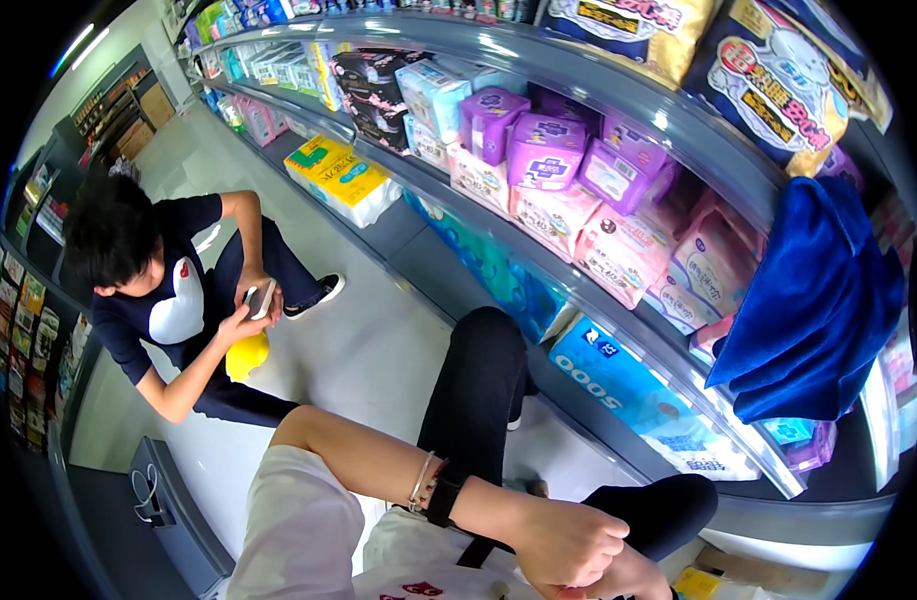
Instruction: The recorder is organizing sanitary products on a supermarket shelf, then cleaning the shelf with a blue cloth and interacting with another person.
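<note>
My left hand (571, 541) lies low in front of me with its fingers curled, over or against my right hand (632, 576). The overlap hides both palms, so whether anything is between them cannot be seen. A black watch band (447, 493), a silver bangle (421, 480) and a red beaded bracelet sit on my left wrist. My knees in black trousers (477, 390) are bent beside the shelf. A blue cloth (818, 307) hangs over the shelf edge at the right, away from my hands.
Shelves (458, 184) hold purple packs (547, 150), pink packs (627, 251) and a blue tissue pack (638, 397). A yellow-and-white pack (342, 180) sits on the bottom shelf. At left, a person (165, 292) crouches with a phone (261, 298). A grey cabinet (177, 495) stands lower left.
</note>
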Demonstrator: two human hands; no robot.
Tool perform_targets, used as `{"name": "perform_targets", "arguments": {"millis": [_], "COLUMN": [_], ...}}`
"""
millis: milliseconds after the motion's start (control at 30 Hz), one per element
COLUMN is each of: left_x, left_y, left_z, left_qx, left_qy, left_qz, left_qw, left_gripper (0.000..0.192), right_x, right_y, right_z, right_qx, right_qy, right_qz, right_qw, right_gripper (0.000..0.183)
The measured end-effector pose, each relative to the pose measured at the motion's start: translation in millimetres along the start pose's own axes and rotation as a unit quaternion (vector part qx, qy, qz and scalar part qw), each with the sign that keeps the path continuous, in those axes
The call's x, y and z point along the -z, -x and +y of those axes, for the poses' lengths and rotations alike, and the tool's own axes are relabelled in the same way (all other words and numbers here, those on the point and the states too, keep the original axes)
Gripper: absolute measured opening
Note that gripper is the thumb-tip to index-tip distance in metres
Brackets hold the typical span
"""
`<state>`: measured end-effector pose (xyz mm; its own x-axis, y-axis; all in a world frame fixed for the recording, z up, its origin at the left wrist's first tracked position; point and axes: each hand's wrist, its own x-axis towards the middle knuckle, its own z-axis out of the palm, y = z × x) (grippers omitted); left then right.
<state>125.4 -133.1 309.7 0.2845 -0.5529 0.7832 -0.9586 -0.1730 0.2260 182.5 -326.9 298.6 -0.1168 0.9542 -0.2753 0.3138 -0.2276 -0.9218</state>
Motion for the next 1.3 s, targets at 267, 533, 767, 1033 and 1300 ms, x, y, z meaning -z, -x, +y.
{"name": "perform_targets", "arguments": {"millis": [267,533,767,1033,1300], "left_x": [62,176,196,187,169], "left_y": [12,47,173,316,343], "left_z": [29,64,5,-122,-209], "left_qx": [0.218,0.418,0.581,0.689,0.69], "left_qy": [-0.094,-0.327,-0.483,-0.401,-0.355], "left_qz": [0.015,0.112,0.078,0.048,0.082], "left_qw": [0.971,0.84,0.65,0.602,0.626], "left_gripper": [0.035,0.023,0.026,0.027,0.024], "right_x": [21,36,51,6,-1], "right_y": [-47,-142,-83,42,43], "right_z": [-42,-77,-11,107,117], "right_qx": [0.014,0.177,0.041,-0.148,-0.161], "right_qy": [0.046,0.092,0.11,0.1,-0.115], "right_qz": [0.13,0.308,0.537,0.78,0.793], "right_qw": [0.99,0.93,0.835,0.599,0.577], "right_gripper": [0.065,0.085,0.036,0.053,0.05]}}
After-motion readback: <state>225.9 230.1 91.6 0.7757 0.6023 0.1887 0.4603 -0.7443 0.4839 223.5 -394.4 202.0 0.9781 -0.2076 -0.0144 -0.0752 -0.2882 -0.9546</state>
